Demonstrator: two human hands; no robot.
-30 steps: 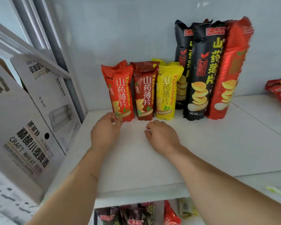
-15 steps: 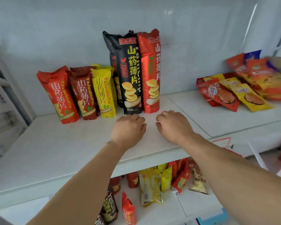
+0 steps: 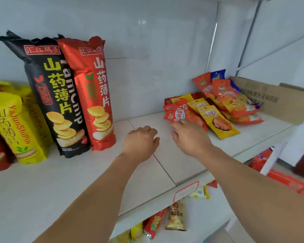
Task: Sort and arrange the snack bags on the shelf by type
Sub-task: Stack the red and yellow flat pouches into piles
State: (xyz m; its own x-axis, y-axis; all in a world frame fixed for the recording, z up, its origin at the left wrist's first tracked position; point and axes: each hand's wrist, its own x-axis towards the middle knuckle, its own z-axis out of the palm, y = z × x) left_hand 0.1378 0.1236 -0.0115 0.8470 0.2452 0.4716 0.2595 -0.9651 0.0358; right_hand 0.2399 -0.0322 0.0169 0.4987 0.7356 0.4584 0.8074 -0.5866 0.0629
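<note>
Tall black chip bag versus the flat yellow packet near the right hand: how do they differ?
The tall black chip bag stands upright against the wall; the flat yellow packet lies flat on the shelf. The black bag is much larger and stands in a neat row; the yellow packet lies in a loose pile. The black bag pictures stacked chips, the yellow packet a reddish snack. Neither hand holds either one.

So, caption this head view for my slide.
Right hand reaches the flat packet pile; left hand hovers beside upright chip bags.

Glossy foil-like film was seen on the tall red chip bag (image 3: 93, 95), a duller matt black wrap on the black chip bag (image 3: 54, 95), smooth white board on the shelf (image 3: 165, 165), and plain brown cardboard on the box (image 3: 274, 100).
</note>
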